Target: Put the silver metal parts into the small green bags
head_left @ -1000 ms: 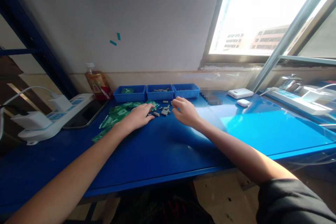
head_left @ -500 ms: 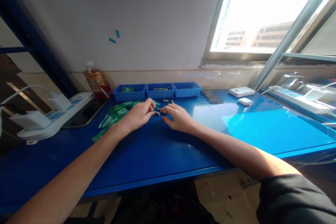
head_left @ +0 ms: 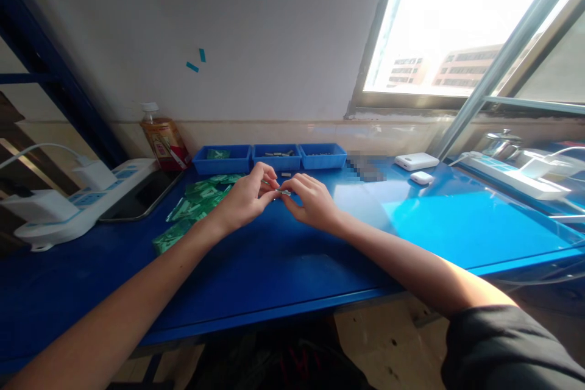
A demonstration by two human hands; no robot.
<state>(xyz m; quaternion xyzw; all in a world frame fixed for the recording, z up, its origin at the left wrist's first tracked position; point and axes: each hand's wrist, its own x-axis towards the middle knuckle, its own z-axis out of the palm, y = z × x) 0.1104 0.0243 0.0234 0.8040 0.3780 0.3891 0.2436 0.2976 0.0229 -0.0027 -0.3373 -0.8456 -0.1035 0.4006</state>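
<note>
Over the middle of the blue table, my left hand [head_left: 249, 194] and my right hand [head_left: 313, 200] meet at the fingertips. Between them is a small silvery metal piece [head_left: 284, 192], pinched from both sides; its exact kind is too small to make out. Just beyond the fingers lies another small metal piece [head_left: 286, 174] on the table. Green plastic packets [head_left: 196, 198] are spread to the left of my left hand, partly hidden by its wrist.
Three blue bins stand along the wall: the left bin [head_left: 222, 164] holds a green packet, the others small metal parts. A phone [head_left: 141, 198], a power strip [head_left: 86, 207] and a bottle [head_left: 164, 140] are at left. A white power bank [head_left: 415, 161] and a small white case [head_left: 421, 178] lie at right.
My hands have come together, fingertips now meeting around the small metal piece. Earlier they were apart, each reaching to small pieces on the table. The view has shifted slightly.
</note>
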